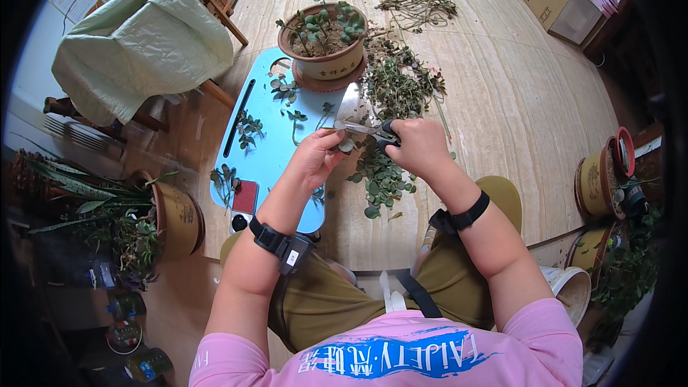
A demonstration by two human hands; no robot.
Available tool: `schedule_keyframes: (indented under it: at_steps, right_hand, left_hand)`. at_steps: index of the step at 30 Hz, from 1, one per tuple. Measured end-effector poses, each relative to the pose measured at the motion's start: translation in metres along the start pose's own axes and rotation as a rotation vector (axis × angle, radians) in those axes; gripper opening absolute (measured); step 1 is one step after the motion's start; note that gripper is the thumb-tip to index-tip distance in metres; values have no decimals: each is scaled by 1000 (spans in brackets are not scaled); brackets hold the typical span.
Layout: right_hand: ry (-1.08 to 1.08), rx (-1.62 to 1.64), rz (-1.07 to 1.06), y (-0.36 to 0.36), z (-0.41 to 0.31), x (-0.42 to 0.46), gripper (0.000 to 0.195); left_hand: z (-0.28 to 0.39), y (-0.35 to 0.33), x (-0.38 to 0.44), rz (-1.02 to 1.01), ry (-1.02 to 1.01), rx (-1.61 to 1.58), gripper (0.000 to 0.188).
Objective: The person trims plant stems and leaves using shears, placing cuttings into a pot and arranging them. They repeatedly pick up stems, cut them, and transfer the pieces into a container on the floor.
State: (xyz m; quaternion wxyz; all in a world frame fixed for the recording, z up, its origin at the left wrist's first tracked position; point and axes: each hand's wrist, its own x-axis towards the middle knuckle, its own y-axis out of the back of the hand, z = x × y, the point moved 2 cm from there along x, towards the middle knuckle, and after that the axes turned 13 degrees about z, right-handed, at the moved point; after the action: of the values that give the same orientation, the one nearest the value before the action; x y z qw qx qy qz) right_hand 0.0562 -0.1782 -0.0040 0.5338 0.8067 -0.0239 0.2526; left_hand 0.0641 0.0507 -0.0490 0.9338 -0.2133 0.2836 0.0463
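Note:
Between the fingers of my left hand point(318, 157) is a small succulent cutting point(345, 145) with rounded grey-green leaves. My right hand point(420, 142) grips the black handles of a pair of scissors point(361, 127), whose blades reach to the cutting at my left fingertips. Whether the blades touch the stem, I cannot tell. Below the scissors lies a pile of loose round leaves point(380, 177) on the floor. A heap of trimmed leafy stems point(400, 80) lies beyond my right hand. Several cuttings point(249, 128) are spread over a light blue lap table point(269, 156) on the left.
A ceramic pot point(328, 67) with planted succulents stands on its saucer at the table's far end. A red-backed phone point(245, 197) lies near the table's left edge. Bare stems point(414, 2) lie farther off. Potted plants point(180, 220) flank me, and a white bucket point(572, 290) is at my right.

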Motion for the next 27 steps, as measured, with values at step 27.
schedule_keyframes:
  at_steps: [27]
  right_hand:
    - [-21, -21, -145, 3, 0, 0, 19]
  left_hand:
    - [4, 6, 2, 174, -370, 431, 15]
